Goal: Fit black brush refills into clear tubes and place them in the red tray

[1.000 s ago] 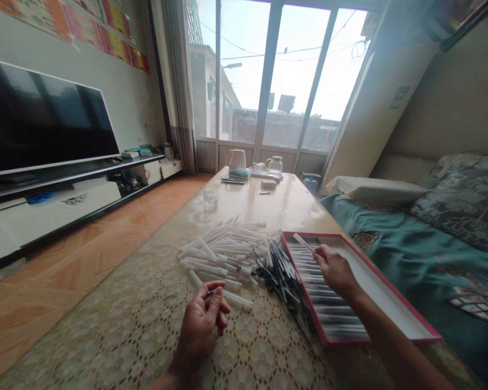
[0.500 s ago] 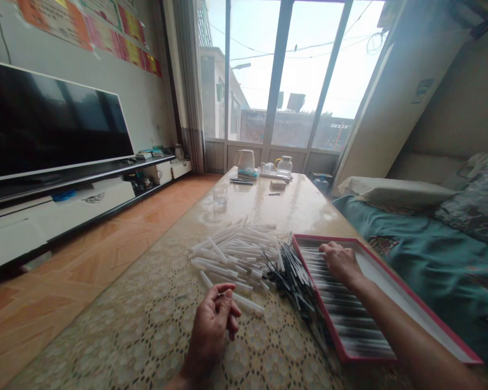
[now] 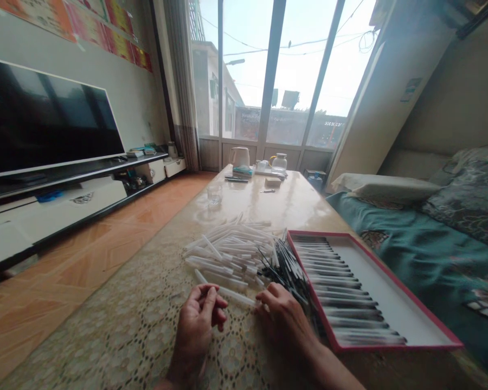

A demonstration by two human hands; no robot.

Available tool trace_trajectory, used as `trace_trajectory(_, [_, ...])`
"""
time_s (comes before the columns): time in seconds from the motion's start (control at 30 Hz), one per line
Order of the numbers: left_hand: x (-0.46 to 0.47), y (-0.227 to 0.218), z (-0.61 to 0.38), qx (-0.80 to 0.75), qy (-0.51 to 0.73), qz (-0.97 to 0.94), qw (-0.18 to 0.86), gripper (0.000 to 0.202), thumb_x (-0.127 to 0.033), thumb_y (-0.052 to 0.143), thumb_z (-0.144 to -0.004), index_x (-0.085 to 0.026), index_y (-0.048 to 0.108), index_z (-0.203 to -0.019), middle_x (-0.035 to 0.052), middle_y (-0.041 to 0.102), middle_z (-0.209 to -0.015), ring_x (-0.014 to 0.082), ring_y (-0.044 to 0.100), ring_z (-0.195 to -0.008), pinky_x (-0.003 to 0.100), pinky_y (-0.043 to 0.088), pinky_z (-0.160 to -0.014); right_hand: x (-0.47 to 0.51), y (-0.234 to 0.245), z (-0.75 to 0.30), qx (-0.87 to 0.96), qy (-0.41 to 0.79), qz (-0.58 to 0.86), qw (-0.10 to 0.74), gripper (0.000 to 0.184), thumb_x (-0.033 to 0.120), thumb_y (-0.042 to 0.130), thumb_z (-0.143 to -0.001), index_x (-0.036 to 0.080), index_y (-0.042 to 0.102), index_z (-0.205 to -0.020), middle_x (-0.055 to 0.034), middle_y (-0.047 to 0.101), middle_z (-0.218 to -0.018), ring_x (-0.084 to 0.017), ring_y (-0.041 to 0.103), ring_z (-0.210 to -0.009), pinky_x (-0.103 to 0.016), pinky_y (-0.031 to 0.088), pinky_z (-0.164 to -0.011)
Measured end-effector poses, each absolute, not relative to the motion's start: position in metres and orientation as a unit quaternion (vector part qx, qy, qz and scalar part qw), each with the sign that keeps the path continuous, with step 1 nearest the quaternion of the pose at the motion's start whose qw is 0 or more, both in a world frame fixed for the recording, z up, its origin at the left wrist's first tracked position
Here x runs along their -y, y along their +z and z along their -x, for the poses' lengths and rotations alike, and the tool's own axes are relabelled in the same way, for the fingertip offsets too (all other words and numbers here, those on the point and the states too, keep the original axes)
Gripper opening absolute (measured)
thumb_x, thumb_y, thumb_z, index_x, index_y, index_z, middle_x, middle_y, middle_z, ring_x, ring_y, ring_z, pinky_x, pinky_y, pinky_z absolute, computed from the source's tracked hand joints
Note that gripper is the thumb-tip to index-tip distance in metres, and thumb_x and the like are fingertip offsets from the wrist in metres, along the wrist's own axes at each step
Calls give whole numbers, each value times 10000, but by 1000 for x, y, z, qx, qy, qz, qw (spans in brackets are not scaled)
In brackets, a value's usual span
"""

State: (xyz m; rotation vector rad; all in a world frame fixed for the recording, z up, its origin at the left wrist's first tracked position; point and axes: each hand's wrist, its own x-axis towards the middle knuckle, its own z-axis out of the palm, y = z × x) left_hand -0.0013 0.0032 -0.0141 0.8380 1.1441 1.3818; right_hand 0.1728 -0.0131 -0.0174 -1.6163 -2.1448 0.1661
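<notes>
My left hand (image 3: 199, 322) is above the patterned table cover with thumb and fingers curled together; whatever is between them, if anything, is hidden. A white translucent pen barrel (image 3: 238, 296) runs slantwise behind its fingers. At the barrel's right end are the bent fingertips of my right hand (image 3: 282, 317), seemingly closed on it. Beyond both hands lies a loose pile of similar white barrels (image 3: 231, 249). Thin black refill-like sticks (image 3: 287, 265) are bunched beside the pile. To the right, a red-rimmed box (image 3: 394, 276) holds a row of pens (image 3: 345, 292) with dark ends.
A drinking glass (image 3: 214, 196) stands past the pile. At the table's far end are a pitcher (image 3: 240, 157), a glass jug (image 3: 279, 162) and a small block (image 3: 273, 182). A sofa with a teal cover (image 3: 374, 227) borders the right side.
My right hand has left the box and come down and left to the pen barrel near my left hand. The left hand keeps its curled pose. The view has shifted slightly.
</notes>
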Motion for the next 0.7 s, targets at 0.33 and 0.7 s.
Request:
trace_trajectory(0.33, [3, -12, -6, -416, 467, -373, 685, 307, -331, 716, -673, -125, 629, -885, 22, 666, -643, 96, 563, -467, 217, 473, -445, 22, -9, -181, 751, 73, 570, 325, 161, 131, 415, -902, 198, 543, -831, -23, 545, -806, -170, 529, -759, -272, 405, -679])
trace_trajectory(0.7, [1, -15, -3, -389, 501, -258, 729, 189, -252, 727, -687, -119, 666, -808, 41, 685, -658, 100, 611, -544, 200, 518, -524, 16, -6, -207, 690, -150, 682, 190, 119, 123, 500, -829, 205, 554, -762, -69, 569, -771, -232, 523, -743, -324, 372, -663])
